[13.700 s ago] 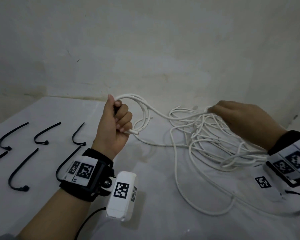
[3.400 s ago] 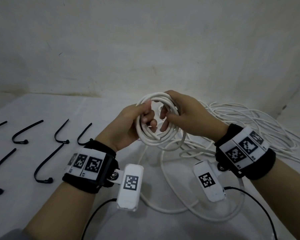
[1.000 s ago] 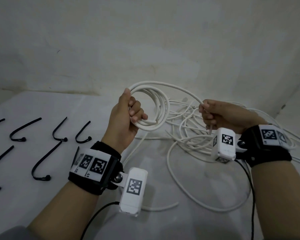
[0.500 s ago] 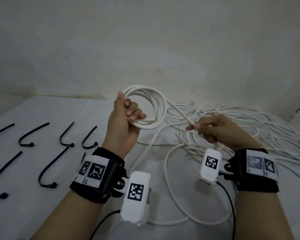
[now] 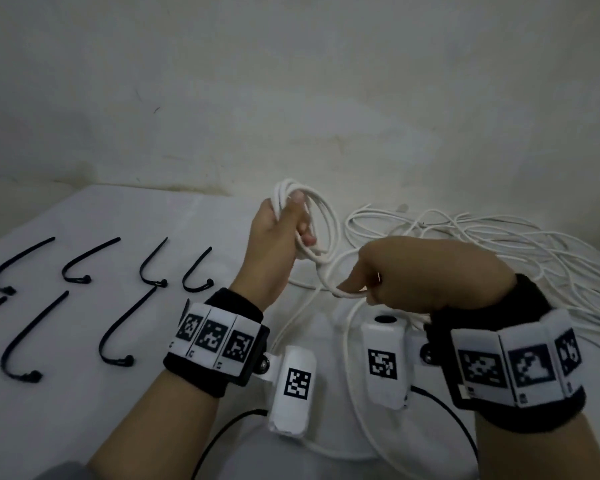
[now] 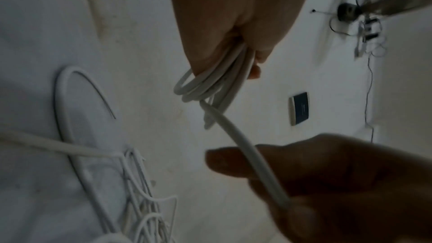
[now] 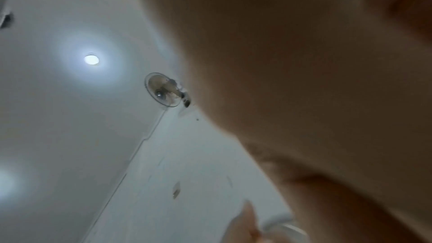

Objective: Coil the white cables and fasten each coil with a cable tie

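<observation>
Coil [image 5: 317, 223] gripped above bench [image 5: 84, 216] by left hand [image 5: 274, 244], fingers curled round loops. Right hand [image 5: 426, 271], beside coil, pinching loose cable [image 6: 245, 147]. Winding step underway; next calls for another loop. Ties [image 5: 115, 334] left of coil, unused. No readable writing.

Coil [image 5: 317, 223]: white loops, upright at your 12 o'clock.
Loose cables [image 5: 492, 251]: tangled at 2.
Cable ties [image 5: 118, 327]: black, curved, at 10.
</observation>
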A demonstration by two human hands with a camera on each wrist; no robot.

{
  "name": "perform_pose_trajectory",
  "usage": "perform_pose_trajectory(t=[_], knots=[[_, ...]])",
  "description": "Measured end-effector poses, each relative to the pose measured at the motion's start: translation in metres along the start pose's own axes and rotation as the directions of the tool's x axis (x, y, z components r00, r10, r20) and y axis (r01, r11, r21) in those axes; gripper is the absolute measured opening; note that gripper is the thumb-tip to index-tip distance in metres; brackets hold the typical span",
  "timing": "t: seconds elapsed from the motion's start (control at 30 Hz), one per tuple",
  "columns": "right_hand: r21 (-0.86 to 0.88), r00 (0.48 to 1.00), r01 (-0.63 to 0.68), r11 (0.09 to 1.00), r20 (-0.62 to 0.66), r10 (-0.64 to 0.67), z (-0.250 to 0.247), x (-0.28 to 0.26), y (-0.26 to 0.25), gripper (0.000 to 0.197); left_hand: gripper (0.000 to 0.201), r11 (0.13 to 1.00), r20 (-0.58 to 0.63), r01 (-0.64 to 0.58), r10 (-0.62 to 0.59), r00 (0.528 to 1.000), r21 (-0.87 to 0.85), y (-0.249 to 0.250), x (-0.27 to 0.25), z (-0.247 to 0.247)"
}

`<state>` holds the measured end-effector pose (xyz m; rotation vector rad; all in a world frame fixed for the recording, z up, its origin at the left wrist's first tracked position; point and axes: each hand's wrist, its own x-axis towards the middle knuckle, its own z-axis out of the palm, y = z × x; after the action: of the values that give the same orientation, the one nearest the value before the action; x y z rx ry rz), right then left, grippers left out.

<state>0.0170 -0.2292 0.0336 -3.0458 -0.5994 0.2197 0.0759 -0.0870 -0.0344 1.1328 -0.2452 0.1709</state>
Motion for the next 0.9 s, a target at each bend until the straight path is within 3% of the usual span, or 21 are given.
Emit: perform_pose_trajectory(t=[0.07,0.2,0.37,0.47,0.53,0.7,0.9], knots=[[0.018,1.0,-0.004,1.0,0.001,0.004,-0.013,-0.003,-0.005,0.038,0.02,0.996,0.098,0.014,-0.023,0.995,0.088,-0.003,-0.004,0.001],[0.212,0.999,0.047,0.976,-0.008,-0.046,-0.033,-0.016,0.006,0.025,0.025,0.985,0.269,0.033,-0.079,0.96,0.169,-0.002,-0.016,0.009],[0.371,0.995,0.101,0.923,-0.049,-0.089,-0.03,-0.015,0.028,0.007,0.03,0.965,0.373,0.13,-0.21,0.904,0.228,-0.003,-0.024,0.017],[0.459,0.988,0.127,0.879,-0.139,-0.071,-0.024,-0.004,0.043,0.02,0.024,0.969,0.351,0.224,-0.248,0.903,0.106,0.0,-0.02,0.013],[0.531,0.965,0.199,0.824,-0.254,-0.069,-0.017,0.005,0.047,0.018,0.029,0.96,0.326,0.279,-0.275,0.904,0.034,0.006,-0.015,0.007],[0.619,0.877,0.41,0.67,-0.469,-0.103,-0.009,0.023,0.035,0.015,0.031,0.963,0.284,0.258,-0.269,0.92,0.073,0.01,-0.009,-0.001],[0.581,0.821,0.484,0.654,-0.561,-0.109,-0.008,0.031,0.027,0.014,0.036,0.949,0.369,0.311,-0.307,0.877,0.051,0.007,-0.011,0.002]])
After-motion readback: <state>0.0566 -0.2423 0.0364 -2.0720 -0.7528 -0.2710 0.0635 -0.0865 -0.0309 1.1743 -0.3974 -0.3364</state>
